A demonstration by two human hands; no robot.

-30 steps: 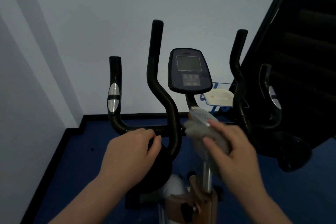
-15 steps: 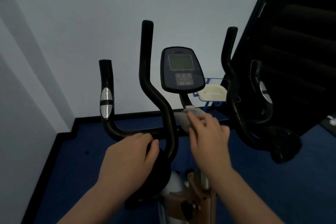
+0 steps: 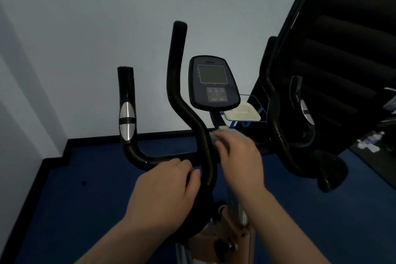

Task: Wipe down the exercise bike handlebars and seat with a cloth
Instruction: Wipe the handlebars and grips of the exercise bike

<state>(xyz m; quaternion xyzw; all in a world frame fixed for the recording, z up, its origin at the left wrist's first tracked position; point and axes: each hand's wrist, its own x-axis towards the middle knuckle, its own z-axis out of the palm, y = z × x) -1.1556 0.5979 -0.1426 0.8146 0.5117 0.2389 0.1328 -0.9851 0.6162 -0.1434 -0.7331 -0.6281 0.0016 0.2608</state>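
Note:
The exercise bike's black handlebars (image 3: 137, 156) spread across the middle of the view, with a tall left upright (image 3: 177, 75) and a right upright (image 3: 272, 96). My left hand (image 3: 165, 191) grips the horizontal bar left of the centre post. My right hand (image 3: 240, 156) presses a grey cloth (image 3: 214, 136) onto the bar's centre, just below the console (image 3: 213, 83). Most of the cloth is hidden under my fingers. The seat is out of view.
A pale wall stands close behind the bike. A dark staircase (image 3: 342, 38) rises at the right. A white tray on a blue wire rack (image 3: 243, 112) sits behind the console. Blue floor (image 3: 85, 178) lies below, with small items (image 3: 370, 139) at the far right.
My right hand slid the cloth left and up along the bar's centre, and the bunched cloth is now mostly covered by my fingers. My left hand kept its grip.

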